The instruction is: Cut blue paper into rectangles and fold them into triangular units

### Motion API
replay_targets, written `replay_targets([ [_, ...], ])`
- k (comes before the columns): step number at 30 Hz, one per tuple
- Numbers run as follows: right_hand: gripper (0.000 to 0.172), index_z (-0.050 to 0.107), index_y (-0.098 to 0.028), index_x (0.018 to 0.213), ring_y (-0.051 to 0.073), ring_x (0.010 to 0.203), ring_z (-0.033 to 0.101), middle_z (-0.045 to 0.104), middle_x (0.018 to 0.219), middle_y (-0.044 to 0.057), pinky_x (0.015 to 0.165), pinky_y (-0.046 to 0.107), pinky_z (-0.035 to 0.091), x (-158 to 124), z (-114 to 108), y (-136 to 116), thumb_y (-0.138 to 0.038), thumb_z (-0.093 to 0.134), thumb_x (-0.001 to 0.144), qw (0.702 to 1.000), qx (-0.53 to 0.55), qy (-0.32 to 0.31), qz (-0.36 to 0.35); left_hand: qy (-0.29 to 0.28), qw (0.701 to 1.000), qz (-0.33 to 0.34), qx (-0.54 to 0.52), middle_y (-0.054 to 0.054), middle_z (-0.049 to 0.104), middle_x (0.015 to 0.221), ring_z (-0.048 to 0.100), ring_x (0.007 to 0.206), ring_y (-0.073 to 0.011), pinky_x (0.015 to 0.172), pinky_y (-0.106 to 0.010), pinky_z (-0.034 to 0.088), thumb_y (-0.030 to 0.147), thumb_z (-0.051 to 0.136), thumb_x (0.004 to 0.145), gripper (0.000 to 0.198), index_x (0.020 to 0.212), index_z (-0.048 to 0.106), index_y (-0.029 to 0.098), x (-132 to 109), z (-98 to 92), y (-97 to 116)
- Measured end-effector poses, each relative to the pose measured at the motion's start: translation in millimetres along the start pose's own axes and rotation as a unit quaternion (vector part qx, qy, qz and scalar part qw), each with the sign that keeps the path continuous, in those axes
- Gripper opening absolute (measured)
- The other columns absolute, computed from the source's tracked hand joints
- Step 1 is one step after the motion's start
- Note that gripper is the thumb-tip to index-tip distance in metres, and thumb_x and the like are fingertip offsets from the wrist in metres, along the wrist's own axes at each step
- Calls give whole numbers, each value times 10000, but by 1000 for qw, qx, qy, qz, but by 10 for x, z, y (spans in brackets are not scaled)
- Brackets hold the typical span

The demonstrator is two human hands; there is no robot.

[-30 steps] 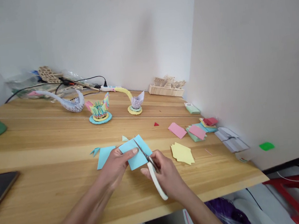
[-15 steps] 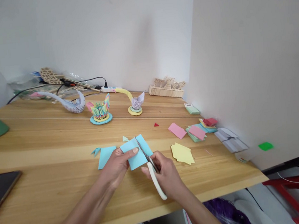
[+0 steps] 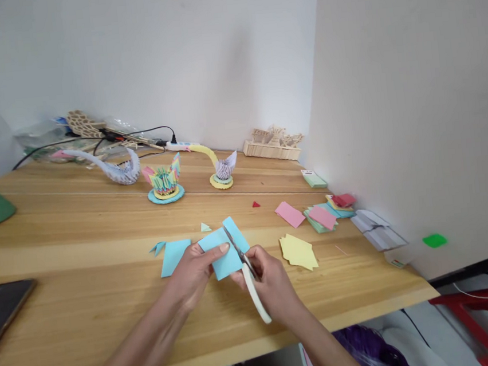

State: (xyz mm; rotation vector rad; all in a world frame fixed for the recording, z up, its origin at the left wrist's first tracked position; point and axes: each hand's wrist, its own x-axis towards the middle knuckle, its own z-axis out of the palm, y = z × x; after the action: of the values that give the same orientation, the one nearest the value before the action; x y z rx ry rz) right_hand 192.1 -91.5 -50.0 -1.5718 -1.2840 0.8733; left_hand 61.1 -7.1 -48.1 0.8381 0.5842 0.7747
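Observation:
Above the table, my left hand pinches a blue sheet of paper between thumb and fingers. My right hand is closed round white-handled scissors, whose blades lie along a cut through the sheet. The strip on the right of the cut stands slightly apart from the larger piece, next to my right fingers. Left of my left hand, another blue paper lies flat beside a small folded blue piece. A small pale green folded piece rests just beyond the held sheet.
Yellow paper and pink paper lie to the right, with more coloured stacks by the wall. Paper swans and a multicoloured paper model stand farther back. A dark phone-like device is at left.
The gap between the strip and the larger blue piece has widened along the scissor cut. Both hands stay in nearly the same place.

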Motion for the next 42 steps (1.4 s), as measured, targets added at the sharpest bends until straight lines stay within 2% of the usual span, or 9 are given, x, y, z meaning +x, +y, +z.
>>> replay_targets([
  [7,231,523,-193,861,106,561,432,510,648,-46,525,219,334,58,-179,-85,-327,638,713,1000,5,0,14,24,1000,-13,-14,-5,639,605,547,554,-115,549,-213,426,248,768,621,179,676,644,130,21,-35,-35],
  [11,248,559,-214,953,151,658,532,604,763,-3,586,242,357,48,-614,-94,-318,616,735,981,-184,51,28,70,997,11,-35,-4,658,656,575,603,-122,596,-217,459,247,780,605,222,740,642,139,58,-76,25],
  [17,227,649,-208,943,214,686,618,687,773,86,531,258,278,63,-1148,17,-171,509,768,817,-573,-48,42,166,980,99,38,11,656,633,555,517,-123,502,-223,446,325,787,564,281,727,634,154,-3,-240,323],
  [21,187,659,-194,920,243,770,637,696,830,113,544,256,308,241,-1112,-111,-255,529,800,750,-655,-63,61,227,944,129,199,10,662,641,587,585,-160,560,-252,472,433,735,596,302,704,639,168,-156,-419,518],
  [24,224,629,-195,975,220,846,628,687,919,105,600,254,352,463,-793,-235,-285,460,858,791,-610,-41,-1,260,871,160,385,12,649,641,590,607,-185,574,-272,463,490,605,701,309,707,634,182,-273,-535,594],
  [26,237,606,-226,1030,200,884,618,672,998,79,637,248,369,645,-491,-244,-328,465,870,842,-531,-89,-46,259,776,180,546,0,642,655,594,633,-206,590,-293,457,469,490,786,317,739,633,190,-326,-597,588],
  [29,235,604,-198,979,208,894,602,655,1012,94,661,256,371,920,-89,-131,-370,540,832,881,-458,-102,-60,215,619,231,719,-66,675,907,606,859,-260,747,-356,467,350,381,859,320,909,654,189,-358,-674,483],
  [32,158,607,-187,903,188,815,598,668,909,69,614,243,353,1105,72,40,-301,584,796,894,-433,-104,-51,135,534,222,805,-125,623,1130,561,1025,-300,863,-419,444,191,403,827,334,1049,652,178,-362,-746,300],
  [42,209,597,-195,1002,109,699,531,619,829,-15,605,198,365,1037,-153,-9,-270,560,811,930,-272,-211,-131,45,572,198,795,-138,585,1231,514,1140,-312,987,-468,395,202,544,755,416,1165,594,146,-438,-906,115],
])
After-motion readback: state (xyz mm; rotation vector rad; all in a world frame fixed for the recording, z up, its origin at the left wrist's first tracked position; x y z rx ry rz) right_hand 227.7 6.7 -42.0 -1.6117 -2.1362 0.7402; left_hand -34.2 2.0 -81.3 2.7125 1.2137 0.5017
